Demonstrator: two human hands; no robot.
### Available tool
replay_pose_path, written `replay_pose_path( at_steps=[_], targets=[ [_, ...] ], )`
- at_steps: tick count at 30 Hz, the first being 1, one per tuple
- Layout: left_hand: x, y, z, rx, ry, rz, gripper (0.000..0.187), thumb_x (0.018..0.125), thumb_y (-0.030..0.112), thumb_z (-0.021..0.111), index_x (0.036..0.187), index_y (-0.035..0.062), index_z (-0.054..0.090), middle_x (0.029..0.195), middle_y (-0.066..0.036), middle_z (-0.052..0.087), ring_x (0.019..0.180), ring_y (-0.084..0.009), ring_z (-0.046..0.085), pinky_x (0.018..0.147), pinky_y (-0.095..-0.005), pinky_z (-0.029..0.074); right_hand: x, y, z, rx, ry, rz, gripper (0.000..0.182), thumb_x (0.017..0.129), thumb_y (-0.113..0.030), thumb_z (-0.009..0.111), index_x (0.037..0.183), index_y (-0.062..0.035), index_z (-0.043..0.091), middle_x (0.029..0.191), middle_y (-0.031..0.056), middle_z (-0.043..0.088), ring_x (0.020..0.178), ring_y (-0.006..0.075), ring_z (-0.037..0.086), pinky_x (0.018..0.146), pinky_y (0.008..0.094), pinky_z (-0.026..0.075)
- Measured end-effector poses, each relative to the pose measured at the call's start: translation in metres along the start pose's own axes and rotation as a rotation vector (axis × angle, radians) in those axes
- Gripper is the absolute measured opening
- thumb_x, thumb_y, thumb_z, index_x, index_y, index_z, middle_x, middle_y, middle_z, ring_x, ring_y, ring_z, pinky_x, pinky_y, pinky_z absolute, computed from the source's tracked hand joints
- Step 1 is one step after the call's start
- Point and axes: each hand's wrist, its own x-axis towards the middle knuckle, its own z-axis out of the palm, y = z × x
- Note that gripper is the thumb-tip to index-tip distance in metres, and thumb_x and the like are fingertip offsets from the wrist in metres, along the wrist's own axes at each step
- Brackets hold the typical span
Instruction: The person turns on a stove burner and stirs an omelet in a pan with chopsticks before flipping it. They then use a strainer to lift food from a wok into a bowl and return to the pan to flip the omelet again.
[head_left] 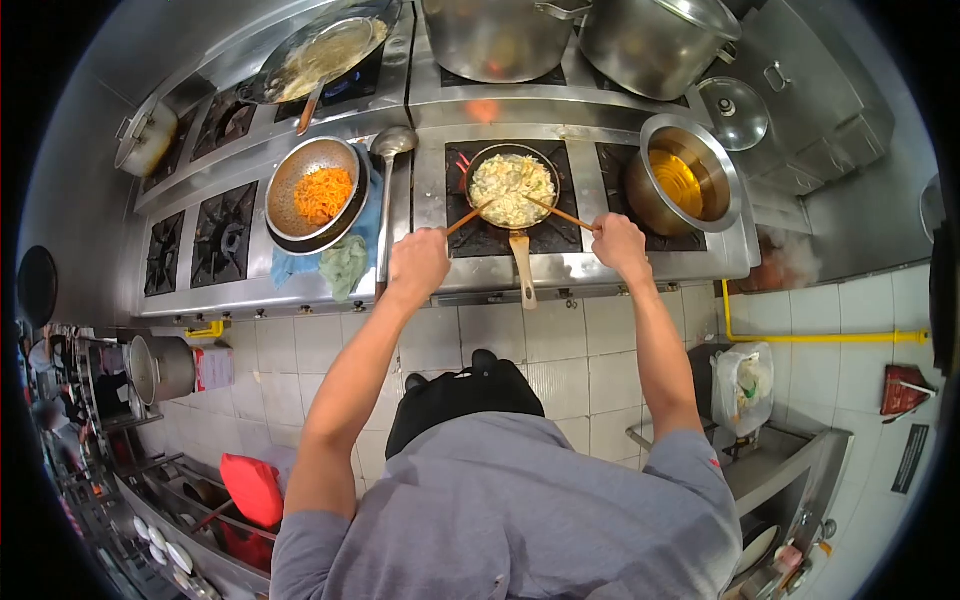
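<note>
Left hand [418, 262] closed round a wooden stick [467, 219]; right hand [620, 243] gripped a second stick [560, 213]; both tips touched food [512, 187].

- Head view, one: looked forward and steeply down from head height
- Field: ran wide and curved, dark at the corners
- Near end: grey shirt [520, 510], filled lower middle
- Far end: stove [430, 190], crossed upper half

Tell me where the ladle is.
In the head view, the ladle lies on the stove, left of centre, between the bowl of orange food and the pan.
</note>
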Motion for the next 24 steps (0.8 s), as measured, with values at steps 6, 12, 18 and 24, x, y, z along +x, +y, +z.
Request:
replay_pose_path(
  at_steps=[6, 12, 18, 24],
  targets=[
    [-0.035, -0.034, 0.010, -0.391, 0.050, -0.199, 0.018, 0.084, 0.013, 0.058, 0.097, 0.0039, 0.067, 0.081, -0.016, 0.068, 0.075, -0.0295, 0.067, 0.067, -0.0379, 0.052, -0.045, 0.008, 0.001, 0.377, 0.115, 0.062, 0.016, 0.083, -0.009, 0.059, 0.098, -0.0060, 0.063, 0.082, 0.0141, 0.066, 0.074, 0.0295, 0.065, 0.066, 0.0399, 0.051],
    [-0.083, 0.018, 0.092, -1.617, -0.234, -0.573, 0.020, 0.093, 0.028, 0.056, 0.093, 0.0086, 0.061, 0.062, 0.002, 0.050, 0.049, -0.0064, 0.043, 0.039, -0.0215, 0.030, -0.125, -0.092, 0.117, 1.409, -0.263, 0.025, 0.015, 0.089, -0.005, 0.054, 0.104, -0.0096, 0.053, 0.081, 0.0006, 0.057, 0.066, 0.0078, 0.057, 0.053, 0.0267, 0.054],
    [-0.096, 0.011, 0.093, -1.260, 0.123, -0.388, 0.026, 0.096, 0.033, 0.052, 0.090, 0.0080, 0.054, 0.063, 0.002, 0.047, 0.054, -0.0067, 0.041, 0.048, -0.0229, 0.034, -0.125, -0.115, 0.115, 1.022, 0.238, -0.190, 0.011, 0.080, -0.006, 0.064, 0.090, -0.0029, 0.060, 0.083, 0.0099, 0.059, 0.083, 0.0228, 0.060, 0.075, 0.0336, 0.048],
    [-0.158, -0.071, 0.073, -1.367, 0.341, -0.383, 0.025, 0.100, 0.035, 0.042, 0.094, 0.0111, 0.047, 0.060, 0.005, 0.038, 0.049, -0.0049, 0.036, 0.042, -0.0223, 0.032, -0.039, -0.081, 0.177, 1.358, -0.288, 0.551, 0.040, 0.093, -0.036, 0.053, 0.107, 0.0015, 0.056, 0.071, 0.0101, 0.056, 0.064, 0.0245, 0.057, 0.064, 0.0386, 0.049]
  ],
)
